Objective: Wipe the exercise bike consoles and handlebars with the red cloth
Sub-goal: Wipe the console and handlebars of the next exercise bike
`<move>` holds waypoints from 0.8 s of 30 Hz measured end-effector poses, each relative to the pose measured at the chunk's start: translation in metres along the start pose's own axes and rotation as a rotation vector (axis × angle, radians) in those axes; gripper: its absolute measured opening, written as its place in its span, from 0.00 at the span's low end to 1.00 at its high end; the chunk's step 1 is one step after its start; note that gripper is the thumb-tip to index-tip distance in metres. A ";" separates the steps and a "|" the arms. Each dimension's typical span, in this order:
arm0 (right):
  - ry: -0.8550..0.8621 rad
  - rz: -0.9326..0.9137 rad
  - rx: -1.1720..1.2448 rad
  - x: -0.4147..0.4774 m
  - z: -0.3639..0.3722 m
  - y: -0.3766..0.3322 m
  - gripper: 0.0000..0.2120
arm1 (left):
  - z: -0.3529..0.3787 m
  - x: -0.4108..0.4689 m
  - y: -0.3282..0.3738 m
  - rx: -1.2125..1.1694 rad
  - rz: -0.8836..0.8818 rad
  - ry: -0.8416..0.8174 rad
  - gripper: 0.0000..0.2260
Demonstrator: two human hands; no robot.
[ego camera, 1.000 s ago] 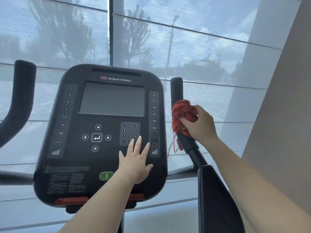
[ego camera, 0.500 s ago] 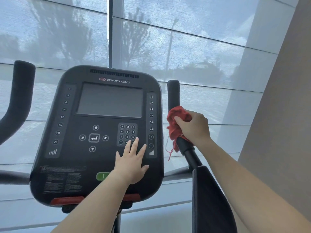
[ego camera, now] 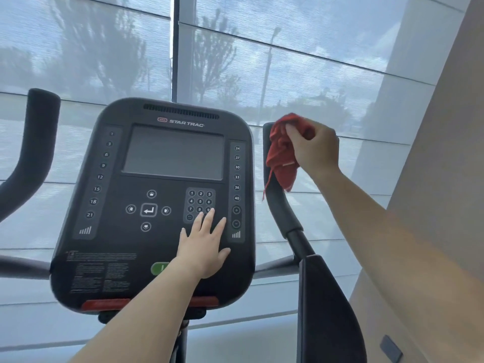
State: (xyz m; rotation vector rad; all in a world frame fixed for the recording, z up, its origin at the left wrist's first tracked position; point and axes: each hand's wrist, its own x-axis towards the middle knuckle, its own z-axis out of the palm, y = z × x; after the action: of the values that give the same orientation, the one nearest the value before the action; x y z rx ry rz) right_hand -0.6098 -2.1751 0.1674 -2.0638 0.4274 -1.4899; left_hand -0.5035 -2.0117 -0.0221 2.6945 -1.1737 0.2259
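At the tip of the right handlebar (ego camera: pixel 279 208), the right hand (ego camera: pixel 315 149) pinches the bunched red cloth (ego camera: pixel 281 155); the left hand (ego camera: pixel 204 248), fingers flat, rests on the console (ego camera: pixel 117 258) (touching the keypad (ego camera: pixel 200 197)). Risk: the loose pinch could drop the cloth; the leaning palm could press keys.

Blind (ego camera: pixel 327 53) ahead, wall (ego camera: pixel 445 179) at the side.
The grey mesh blind, crossed by level seams, spreads above and behind both hands. A dark post (ego camera: pixel 175 48) splits it above the left hand (ego camera: pixel 203 247). Trees (ego camera: pixel 104 56) show dimly through it, up and left of that hand. A lamp post (ego camera: pixel 267 74) rises just up and left of the right hand (ego camera: pixel 314 148). The beige wall runs right of the right hand, and a small dark plate (ego camera: pixel 391 348) sits low on it, well below that hand.
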 end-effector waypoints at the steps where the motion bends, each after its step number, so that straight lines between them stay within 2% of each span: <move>1: -0.007 -0.028 0.001 0.004 0.005 -0.004 0.06 | -0.001 0.000 -0.001 -0.003 -0.009 0.014 0.30; 4: -0.037 -0.057 -0.043 0.004 0.024 -0.004 0.07 | -0.004 0.000 -0.004 -0.011 -0.031 0.029 0.30; 9: 0.024 -0.017 -0.088 -0.010 0.035 0.008 0.06 | -0.001 0.002 -0.003 -0.008 -0.039 0.013 0.30; 17: -0.155 0.073 -0.121 -0.037 0.015 0.034 0.07 | 0.001 -0.001 0.004 0.008 -0.044 0.006 0.31; 22: 0.051 -0.002 -0.017 -0.012 0.015 0.013 0.05 | 0.001 -0.001 0.002 0.016 -0.039 0.014 0.31; 24: 0.026 -0.035 -0.022 -0.008 0.025 0.007 0.07 | 0.001 -0.001 0.000 0.013 -0.040 0.016 0.31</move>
State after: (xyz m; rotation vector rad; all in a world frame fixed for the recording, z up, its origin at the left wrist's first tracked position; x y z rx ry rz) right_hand -0.5889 -2.1696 0.1513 -2.0810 0.4218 -1.5399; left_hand -0.5044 -2.0116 -0.0235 2.7191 -1.1173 0.2492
